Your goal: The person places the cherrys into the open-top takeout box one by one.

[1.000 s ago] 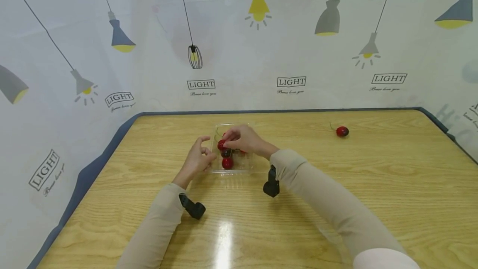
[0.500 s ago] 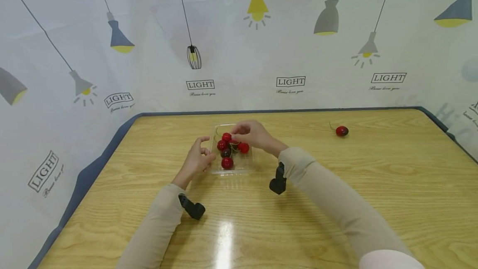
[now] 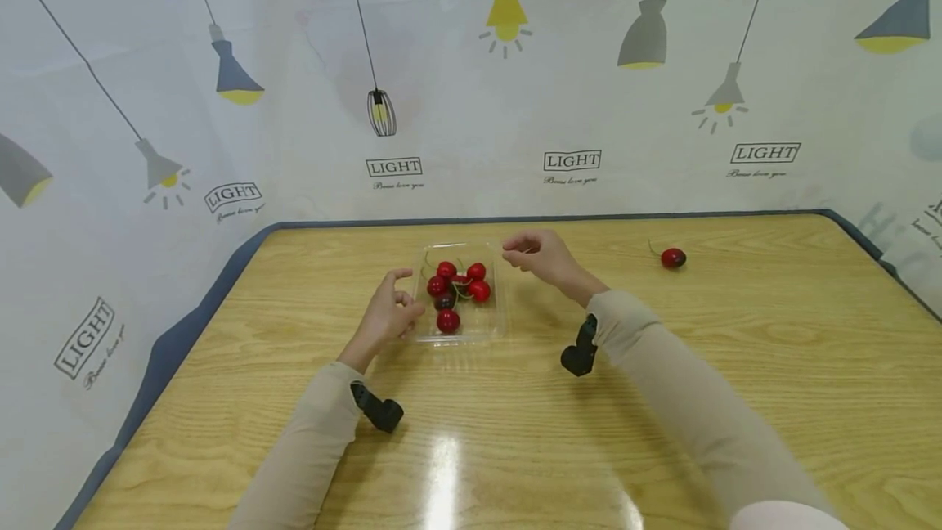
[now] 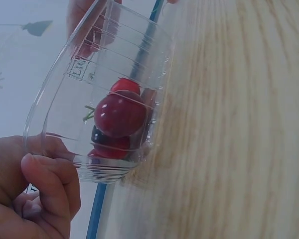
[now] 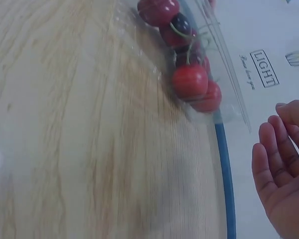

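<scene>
A clear plastic box [image 3: 495, 319] holds several red and dark cherries with green stems, among them a bright red cherry [image 3: 447, 321] near its front side. My left hand [image 3: 386, 307] holds the box at its left rim, the index finger raised and the thumb at the edge. In the left wrist view, curled fingers [image 4: 50, 191] overlap the rim, and part of the hand shows through the plastic. My right hand [image 3: 545, 258] hovers beyond the box's right side, fingers loosely bent, nothing between them. In the right wrist view, cherries [image 5: 190, 81] appear through the box wall.
One more cherry [image 3: 673, 258], red with a dark end, lies on the wooden table [image 3: 515, 448] at the back right. A white printed curtain [image 3: 471, 96] hangs behind the table's blue edge [image 3: 589, 219].
My right hand has left the cherries and moved right, out of the box. Red cherries on the box's right side have come into view. The left hand stays in place.
</scene>
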The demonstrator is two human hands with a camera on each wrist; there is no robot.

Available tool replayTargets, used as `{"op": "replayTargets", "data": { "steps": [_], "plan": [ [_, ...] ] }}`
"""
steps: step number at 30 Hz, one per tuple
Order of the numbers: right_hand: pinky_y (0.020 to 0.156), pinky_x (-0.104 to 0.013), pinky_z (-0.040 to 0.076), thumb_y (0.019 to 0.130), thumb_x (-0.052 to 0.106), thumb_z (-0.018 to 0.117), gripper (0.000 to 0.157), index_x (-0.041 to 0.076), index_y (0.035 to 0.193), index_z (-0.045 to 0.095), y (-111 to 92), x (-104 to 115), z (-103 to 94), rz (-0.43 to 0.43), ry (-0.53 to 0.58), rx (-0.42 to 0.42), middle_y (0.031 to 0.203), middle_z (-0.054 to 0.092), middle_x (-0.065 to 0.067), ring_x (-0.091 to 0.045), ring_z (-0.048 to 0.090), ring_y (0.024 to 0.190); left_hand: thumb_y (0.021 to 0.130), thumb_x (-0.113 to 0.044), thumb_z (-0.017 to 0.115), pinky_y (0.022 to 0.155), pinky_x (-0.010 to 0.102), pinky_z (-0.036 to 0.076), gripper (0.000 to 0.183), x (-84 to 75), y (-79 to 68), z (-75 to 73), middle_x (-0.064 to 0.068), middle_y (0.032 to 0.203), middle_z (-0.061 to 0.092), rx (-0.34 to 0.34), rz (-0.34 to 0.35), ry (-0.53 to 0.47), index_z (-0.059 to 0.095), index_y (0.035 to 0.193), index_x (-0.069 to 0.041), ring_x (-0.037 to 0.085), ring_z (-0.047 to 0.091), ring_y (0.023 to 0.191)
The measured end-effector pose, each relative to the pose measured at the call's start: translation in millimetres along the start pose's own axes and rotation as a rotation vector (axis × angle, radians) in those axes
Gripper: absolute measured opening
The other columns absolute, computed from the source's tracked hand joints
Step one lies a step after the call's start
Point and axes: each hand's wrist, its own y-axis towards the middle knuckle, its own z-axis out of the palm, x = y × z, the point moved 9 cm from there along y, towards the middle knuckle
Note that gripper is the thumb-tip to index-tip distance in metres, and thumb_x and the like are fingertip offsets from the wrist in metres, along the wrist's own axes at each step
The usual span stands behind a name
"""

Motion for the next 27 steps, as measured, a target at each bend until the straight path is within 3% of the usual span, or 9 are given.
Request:
{"op": "replayTargets", "data": {
  "steps": [11,20,27],
  "plan": [
    [0.079,-0.046,0.044,0.086,0.014,0.057,0.027,-0.006,0.104,0.057,-12.4,-27.4,-46.8,0.020,0.002,-0.082,0.097,0.057,-0.023,-0.038,0.053,0.090,0.078,0.003,0.052,0.036,0.021,0.032,0.062,-1.7,0.0,-0.2,0.002,0.063,0.043,0.005,0.015,-0.014,0.025,0.134,-0.003,0.010,0.038,0.040],
    [0.081,-0.041,0.045,0.086,0.019,0.056,0.033,-0.004,0.110,0.055,-19.6,-52.8,-92.1,0.111,-0.005,-0.179,0.093,0.057,-0.008,-0.014,0.056,0.080,0.078,0.003,0.051,0.037,0.021,0.032,0.062,-1.9,0.4,-1.1,0.002,0.062,0.043,0.010,0.018,-0.006,0.024,0.134,-0.003,0.010,0.037,0.040],
    [0.079,-0.037,0.046,0.086,0.024,0.057,0.038,-0.004,0.112,0.054,-24.5,-61.0,-115.7,0.129,-0.047,-0.235,0.092,0.058,-0.005,-0.014,0.056,0.081,0.077,0.003,0.051,0.037,0.021,0.032,0.063,0.6,1.0,-0.6,0.002,0.063,0.044,0.008,0.010,-0.015,0.024,0.135,-0.003,0.010,0.038,0.040]
  ]
}}
